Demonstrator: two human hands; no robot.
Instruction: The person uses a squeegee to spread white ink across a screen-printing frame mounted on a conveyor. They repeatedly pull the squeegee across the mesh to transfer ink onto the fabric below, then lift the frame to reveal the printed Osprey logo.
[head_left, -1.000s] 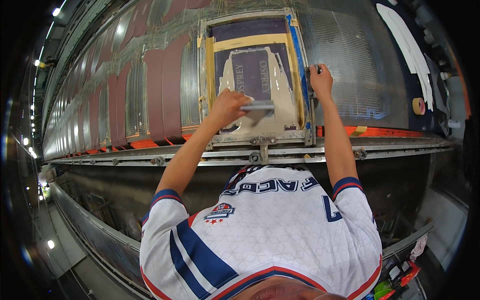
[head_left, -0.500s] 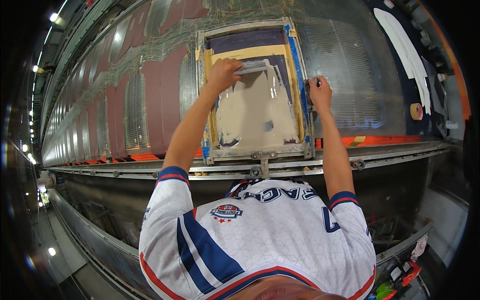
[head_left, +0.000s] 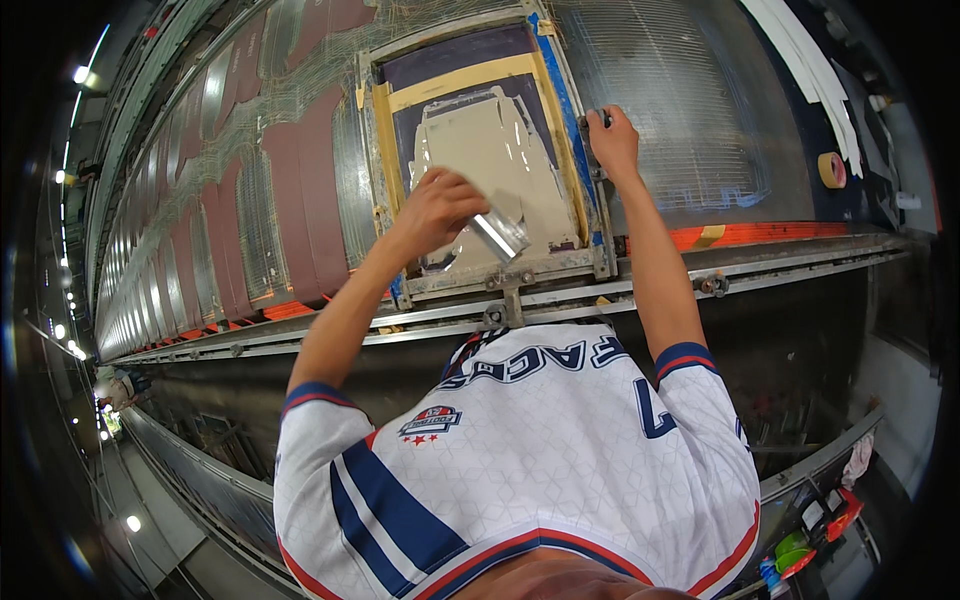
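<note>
My left hand [head_left: 437, 208] is closed on a shiny metal squeegee [head_left: 497, 237], tilted over the lower part of the screen. Thick beige ink [head_left: 480, 150] covers the middle of the purple mesh inside the metal screen frame [head_left: 366, 70], which is bordered with yellow and blue tape. My right hand [head_left: 614, 140] is curled on a small dark handle [head_left: 597, 121] at the right side of the frame.
Maroon cut panels [head_left: 320, 190] lie along the long printing table to the left. Further right are white strips [head_left: 805, 50] on a dark surface and a tape roll [head_left: 831, 170]. A metal rail [head_left: 800, 260] runs along the near edge. A person [head_left: 118, 388] is at the far left.
The squeegee went up the screen, covering the lettering with ink, then came back down and changed angle. Frame and right hand appear higher and further left in view than half a second ago.
</note>
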